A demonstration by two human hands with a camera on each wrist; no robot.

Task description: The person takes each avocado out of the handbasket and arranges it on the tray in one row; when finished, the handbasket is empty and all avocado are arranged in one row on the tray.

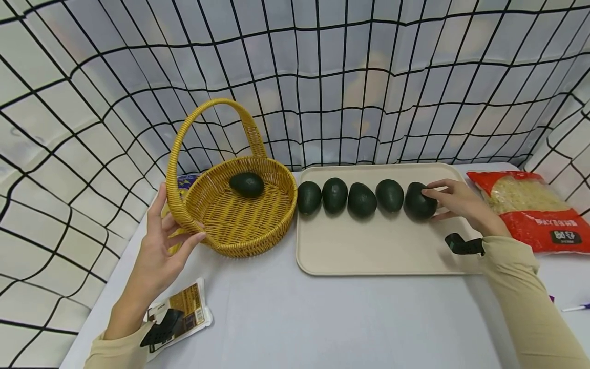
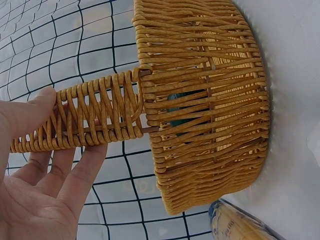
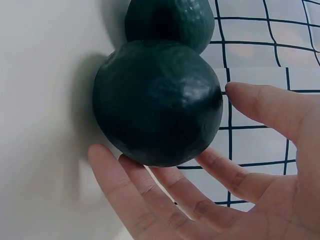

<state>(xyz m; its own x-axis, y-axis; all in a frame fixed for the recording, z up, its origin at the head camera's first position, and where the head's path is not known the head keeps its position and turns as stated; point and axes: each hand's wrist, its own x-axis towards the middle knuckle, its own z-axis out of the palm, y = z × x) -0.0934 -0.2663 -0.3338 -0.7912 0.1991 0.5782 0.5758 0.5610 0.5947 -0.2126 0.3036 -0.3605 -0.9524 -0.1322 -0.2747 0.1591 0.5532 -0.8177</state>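
A yellow wicker basket [image 1: 239, 245] stands on the left with one dark green avocado [image 1: 247, 184] inside. My left hand [image 1: 161, 251] holds the basket's handle near its base; in the left wrist view the thumb lies on one side of the handle [image 2: 100, 112] and the fingers behind it. Several avocados sit in a row on a beige tray [image 1: 369, 246]. My right hand [image 1: 461, 202] is at the rightmost avocado [image 1: 419, 202]. In the right wrist view the fingers reach under this avocado [image 3: 157, 105], with the thumb close to its side.
A red and clear food bag [image 1: 536, 210] lies right of the tray. A brown and white packet [image 1: 184, 307] lies near my left wrist. Another packet [image 2: 235, 222] is partly hidden behind the basket. Black netting [image 1: 322, 77] encloses the back and sides of the table.
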